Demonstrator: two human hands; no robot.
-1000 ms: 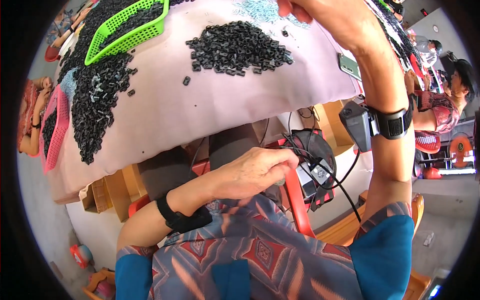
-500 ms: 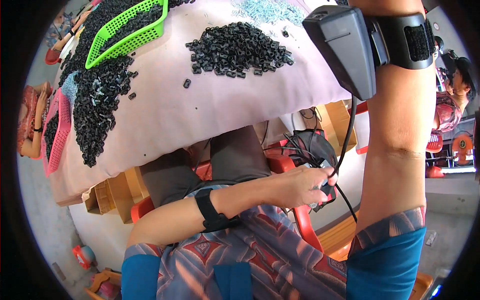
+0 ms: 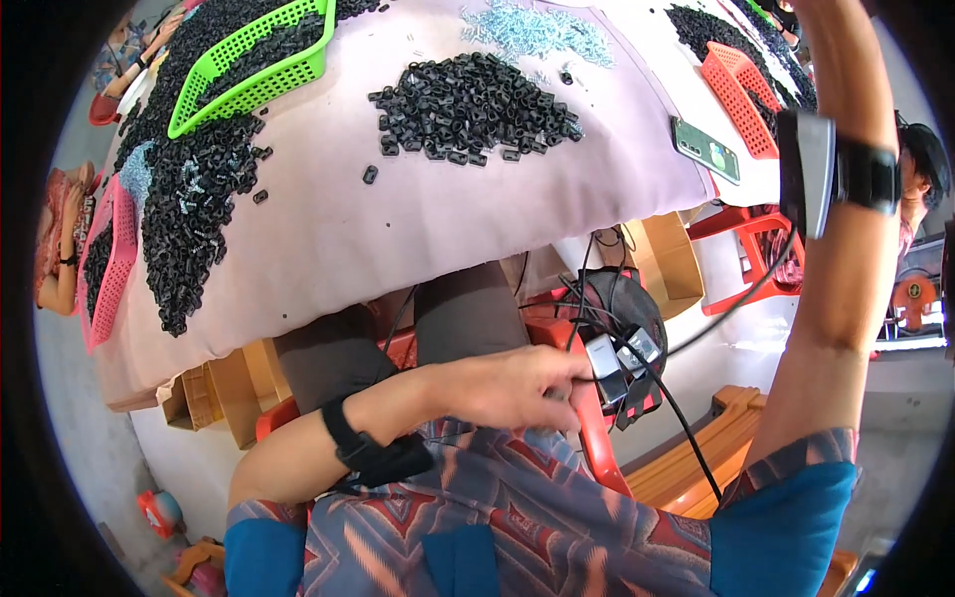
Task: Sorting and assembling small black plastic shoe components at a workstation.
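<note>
My left hand [image 3: 517, 386] is in front of my waist, over the red chair arm. Its fingers are closed in a pinch on a thin black cable [image 3: 574, 333]. Just past the fingertips are two small white-and-grey boxes [image 3: 604, 360], joined to several black cables, lying on a black and red bag [image 3: 637, 298]. My right arm [image 3: 836, 298] reaches up and away past the table's right side, and its hand is beyond the upper edge. A grey and black device [image 3: 811, 174] is strapped to that forearm, and a cable hangs from it.
On the cloth-covered table [image 3: 308, 219] lie piles of black plastic parts [image 3: 468, 109] and silvery-blue screws [image 3: 537, 35]. A green basket [image 3: 249, 95], a pink basket [image 3: 117, 264], a red basket [image 3: 736, 99] and a phone [image 3: 706, 149] are there too. Other people sit around it.
My left hand has moved left, away from the cable under my right arm. My right arm has swung outward to the right, uncovering the phone and red basket.
</note>
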